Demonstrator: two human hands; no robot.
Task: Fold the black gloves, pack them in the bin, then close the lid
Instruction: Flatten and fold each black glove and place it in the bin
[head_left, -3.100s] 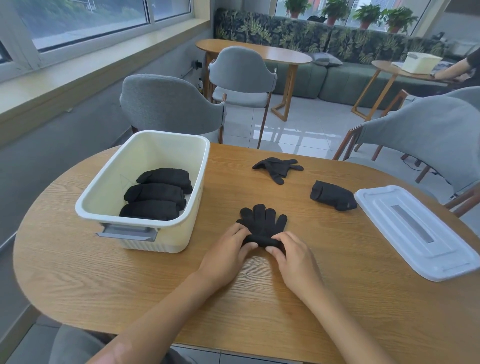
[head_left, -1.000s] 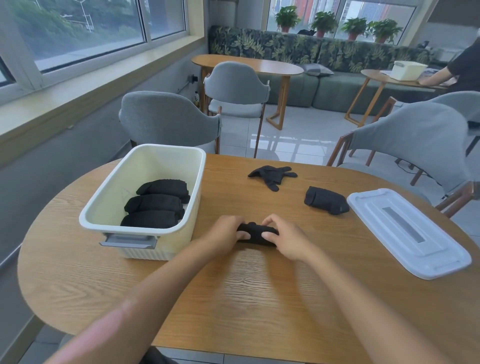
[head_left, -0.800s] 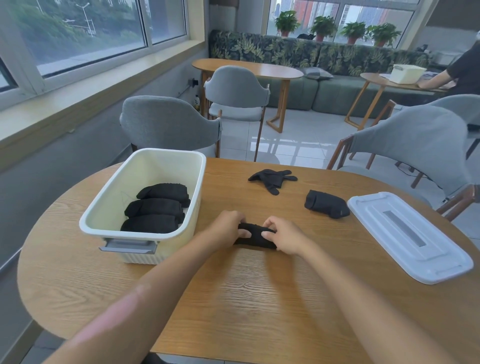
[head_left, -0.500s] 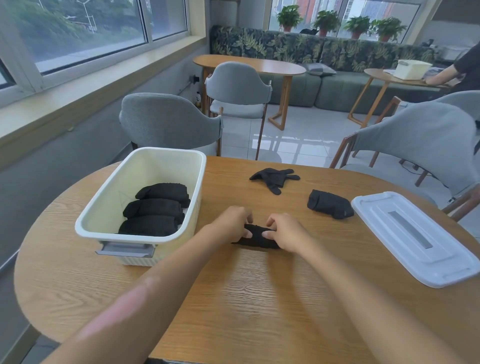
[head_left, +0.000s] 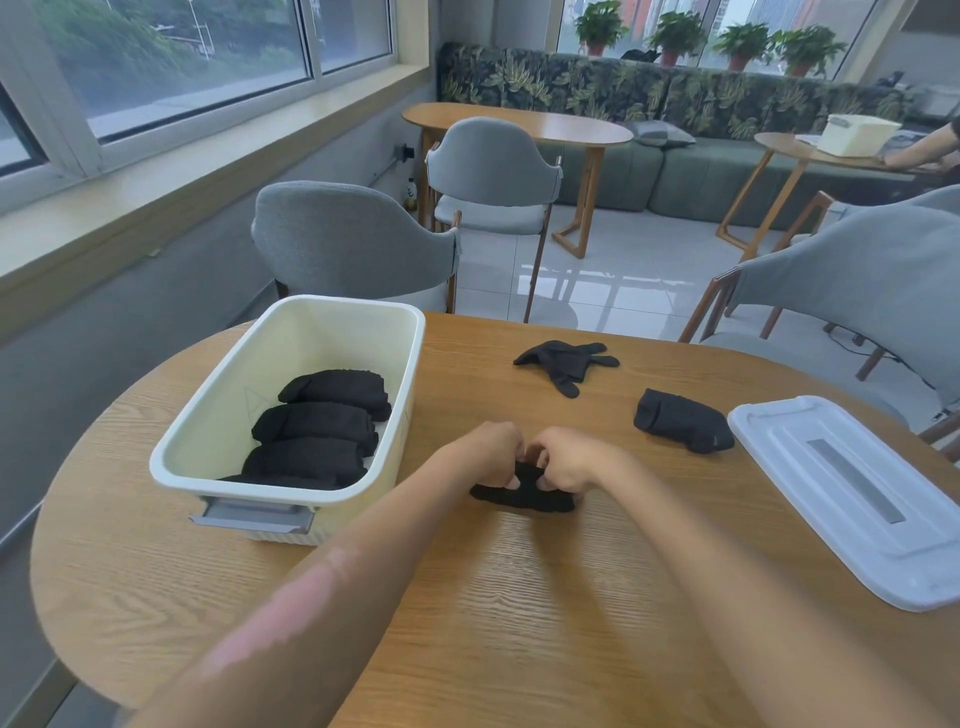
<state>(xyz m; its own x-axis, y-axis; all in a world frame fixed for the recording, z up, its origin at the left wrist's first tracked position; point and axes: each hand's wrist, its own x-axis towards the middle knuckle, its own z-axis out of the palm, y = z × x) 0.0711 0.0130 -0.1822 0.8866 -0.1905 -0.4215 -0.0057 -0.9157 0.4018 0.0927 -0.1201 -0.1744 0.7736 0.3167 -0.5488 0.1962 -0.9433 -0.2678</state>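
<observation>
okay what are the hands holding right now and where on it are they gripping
Both the left hand and right hand pinch the folded black glove along its top middle, fingers curled into the fabric while it rests on the table.

Head-worn wide-angle camera is looking forward and down, close over the wooden table (head_left: 467, 597), room receding beyond.

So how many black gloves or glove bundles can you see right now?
6: three folded bundles in the bin, one in both hands, one folded beside the lid, one unfolded behind. More may hide underneath.
</observation>
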